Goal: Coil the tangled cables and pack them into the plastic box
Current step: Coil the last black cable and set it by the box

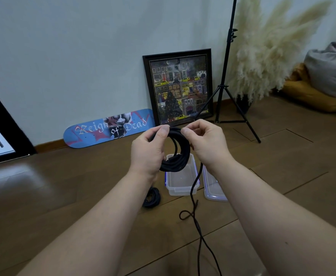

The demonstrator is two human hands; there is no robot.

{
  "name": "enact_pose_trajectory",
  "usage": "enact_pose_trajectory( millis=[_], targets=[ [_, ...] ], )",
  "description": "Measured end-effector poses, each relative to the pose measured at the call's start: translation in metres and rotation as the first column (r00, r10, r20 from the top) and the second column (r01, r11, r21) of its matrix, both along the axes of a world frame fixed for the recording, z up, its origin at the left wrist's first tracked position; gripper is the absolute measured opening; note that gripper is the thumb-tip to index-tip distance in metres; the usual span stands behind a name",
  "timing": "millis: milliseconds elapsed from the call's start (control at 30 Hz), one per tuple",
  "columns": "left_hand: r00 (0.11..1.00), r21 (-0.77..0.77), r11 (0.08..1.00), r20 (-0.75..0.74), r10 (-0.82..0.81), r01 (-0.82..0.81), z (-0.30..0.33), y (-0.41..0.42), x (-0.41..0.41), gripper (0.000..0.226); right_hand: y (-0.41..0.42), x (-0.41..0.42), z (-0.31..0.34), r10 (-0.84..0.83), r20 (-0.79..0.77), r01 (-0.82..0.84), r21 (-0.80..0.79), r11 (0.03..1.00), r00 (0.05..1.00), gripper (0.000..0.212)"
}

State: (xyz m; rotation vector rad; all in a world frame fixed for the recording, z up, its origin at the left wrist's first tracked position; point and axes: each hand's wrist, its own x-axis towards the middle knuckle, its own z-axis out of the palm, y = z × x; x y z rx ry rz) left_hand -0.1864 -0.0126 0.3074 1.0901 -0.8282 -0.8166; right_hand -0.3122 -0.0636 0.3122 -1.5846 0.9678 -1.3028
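Left hand: your left hand [146, 151] grips the black round-section cable coil [178, 154] at its upper left, fingers curled round the bundled loops.
Right hand: your right hand [205, 142] pinches the top of the same coil between thumb and forefinger, just beside the left hand.
Coil position: the coil hangs upright between both hands, directly above the far end of the clear rectangular plastic box [182, 185].
Loose tail: the uncoiled black cable tail [195, 198] drops from under your right hand, crosses the box's right edge, forms a small loop on the brown wooden floor [63, 196], and runs toward you out of view.
Box axis: the long axis of the box runs away from you; it lies below and slightly nearer than the coil.
Nearer hand: judge the right hand nearer the tail, so it draws in the next loop.
Lid: the clear plastic lid with a blue rim [213, 186] lies just right of the box.
Second cable: a small dark coiled cable [152, 197] lies on the floor left of the box.
Stage: coiling appears unfinished; the box looks empty.
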Motion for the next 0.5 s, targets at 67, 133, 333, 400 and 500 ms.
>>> enact_pose_trajectory(
  millis=[67,133,333,400,500],
  targets=[
    [0.998,-0.012,0.998,0.019,0.058,-0.058,0.0,-0.002,0.0,0.012,0.0,0.001,0.001,0.0,-0.012,-0.001,-0.026,1.0,1.0,0.012],
    [0.994,-0.022,0.994,0.033,0.105,-0.105,0.0,-0.003,0.001,0.011,0.0,0.001,0.001,0.002,-0.032,-0.004,-0.065,0.998,0.999,0.015],
    [0.983,-0.032,0.988,-0.104,0.148,-0.152,0.006,-0.004,0.003,0.016,0.004,0.003,-0.007,0.016,-0.151,-0.044,-0.182,0.982,0.988,0.023],
    [0.985,-0.042,0.991,-0.126,0.117,-0.124,0.008,-0.003,0.003,0.013,0.006,0.006,-0.01,-0.074,-0.176,0.029,-0.245,0.969,0.982,0.026],
    [0.992,-0.072,0.995,-0.108,0.06,-0.068,0.009,-0.001,0.002,0.01,0.009,0.01,-0.012,-0.226,-0.201,0.148,-0.343,0.927,0.953,0.023]
  ],
)
